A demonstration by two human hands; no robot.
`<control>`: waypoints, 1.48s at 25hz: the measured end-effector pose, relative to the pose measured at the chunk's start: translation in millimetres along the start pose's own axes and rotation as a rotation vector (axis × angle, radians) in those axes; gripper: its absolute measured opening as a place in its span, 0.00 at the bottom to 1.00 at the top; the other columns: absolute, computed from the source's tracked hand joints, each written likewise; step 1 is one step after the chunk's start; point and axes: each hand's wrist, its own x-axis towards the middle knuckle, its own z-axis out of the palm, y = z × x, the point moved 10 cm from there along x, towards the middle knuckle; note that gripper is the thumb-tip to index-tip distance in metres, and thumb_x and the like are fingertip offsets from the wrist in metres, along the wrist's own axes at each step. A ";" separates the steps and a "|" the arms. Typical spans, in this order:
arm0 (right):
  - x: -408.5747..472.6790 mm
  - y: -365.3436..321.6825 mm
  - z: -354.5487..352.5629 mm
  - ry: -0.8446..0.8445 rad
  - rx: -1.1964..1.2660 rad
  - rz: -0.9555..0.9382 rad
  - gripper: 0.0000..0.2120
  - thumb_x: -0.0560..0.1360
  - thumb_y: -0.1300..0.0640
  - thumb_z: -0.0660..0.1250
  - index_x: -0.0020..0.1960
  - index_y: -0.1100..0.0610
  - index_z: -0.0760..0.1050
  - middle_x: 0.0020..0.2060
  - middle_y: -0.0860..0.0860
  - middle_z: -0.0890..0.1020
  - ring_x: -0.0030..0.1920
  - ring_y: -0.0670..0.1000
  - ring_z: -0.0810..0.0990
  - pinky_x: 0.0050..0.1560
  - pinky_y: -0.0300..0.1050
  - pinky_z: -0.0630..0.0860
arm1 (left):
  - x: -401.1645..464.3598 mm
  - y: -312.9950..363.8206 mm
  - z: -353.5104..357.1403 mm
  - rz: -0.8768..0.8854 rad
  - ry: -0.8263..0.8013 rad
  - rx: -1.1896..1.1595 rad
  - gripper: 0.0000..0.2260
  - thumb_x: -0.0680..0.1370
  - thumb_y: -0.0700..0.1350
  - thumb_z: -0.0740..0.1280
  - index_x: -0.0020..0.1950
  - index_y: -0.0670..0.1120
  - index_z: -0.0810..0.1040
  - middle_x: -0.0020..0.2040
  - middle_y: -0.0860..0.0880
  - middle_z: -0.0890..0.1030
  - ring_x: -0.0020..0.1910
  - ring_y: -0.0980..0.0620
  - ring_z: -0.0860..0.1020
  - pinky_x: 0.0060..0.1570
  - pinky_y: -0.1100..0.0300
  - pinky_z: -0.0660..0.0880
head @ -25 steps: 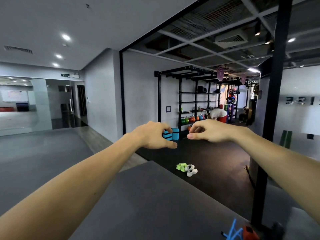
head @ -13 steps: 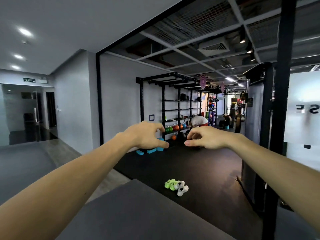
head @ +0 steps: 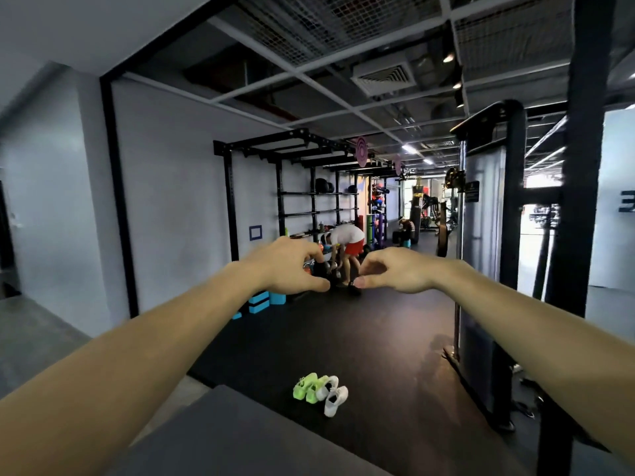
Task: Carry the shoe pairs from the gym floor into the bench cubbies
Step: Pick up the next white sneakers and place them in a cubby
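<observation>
Both arms were stretched forward at chest height over the gym floor (head: 378, 338). The left hand (head: 288, 266) had its fingers curled with the thumb extended toward the right, and held nothing. The right hand (head: 398, 269) was likewise curled, its thumb tip close to the left thumb but apart from it; neither grip was clamped on anything. The shoe pairs lay on the dark floor well below and beyond the hands: a green pair (head: 307, 388) and a white pair (head: 332, 396), side by side and touching. A grey tabletop (head: 223, 438) filled the lower foreground. At the far storage rack (head: 309, 201), another person (head: 347, 240) was bent over.
</observation>
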 end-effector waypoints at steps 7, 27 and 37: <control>181.5 77.9 9.9 0.003 0.017 0.020 0.22 0.72 0.37 0.65 0.58 0.51 0.75 0.52 0.48 0.78 0.52 0.47 0.77 0.54 0.45 0.75 | 171.5 -98.6 61.5 0.005 0.018 -0.015 0.25 0.72 0.65 0.66 0.66 0.56 0.71 0.65 0.52 0.74 0.61 0.51 0.73 0.58 0.51 0.73; 627.4 349.6 41.5 0.107 -0.051 0.263 0.21 0.73 0.40 0.65 0.59 0.53 0.74 0.55 0.49 0.77 0.55 0.49 0.75 0.53 0.42 0.71 | 653.3 -344.1 252.7 0.251 -0.011 -0.096 0.24 0.70 0.65 0.67 0.64 0.58 0.73 0.59 0.54 0.78 0.54 0.53 0.76 0.54 0.54 0.76; 860.0 496.7 73.2 0.078 -0.069 0.280 0.21 0.75 0.40 0.63 0.59 0.54 0.74 0.54 0.48 0.73 0.52 0.48 0.71 0.52 0.42 0.65 | 889.3 -455.9 355.4 0.243 -0.053 -0.060 0.27 0.70 0.68 0.65 0.66 0.60 0.70 0.58 0.56 0.76 0.55 0.53 0.75 0.55 0.48 0.75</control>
